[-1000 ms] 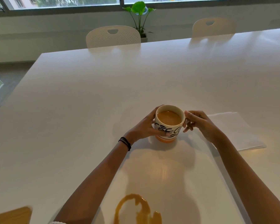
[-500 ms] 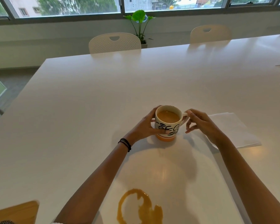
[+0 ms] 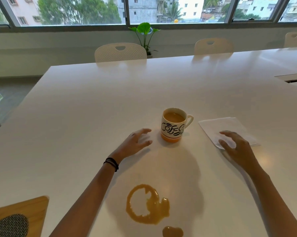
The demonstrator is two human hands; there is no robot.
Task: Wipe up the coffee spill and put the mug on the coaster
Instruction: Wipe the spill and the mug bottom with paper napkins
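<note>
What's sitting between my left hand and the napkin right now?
The coffee mug stands between the left hand and the napkin, touching neither, as the head view shows.

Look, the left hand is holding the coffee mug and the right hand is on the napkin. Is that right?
Not quite. In the head view the left hand is open beside the coffee mug, not touching it. The right hand is on the napkin, as you said.
</note>
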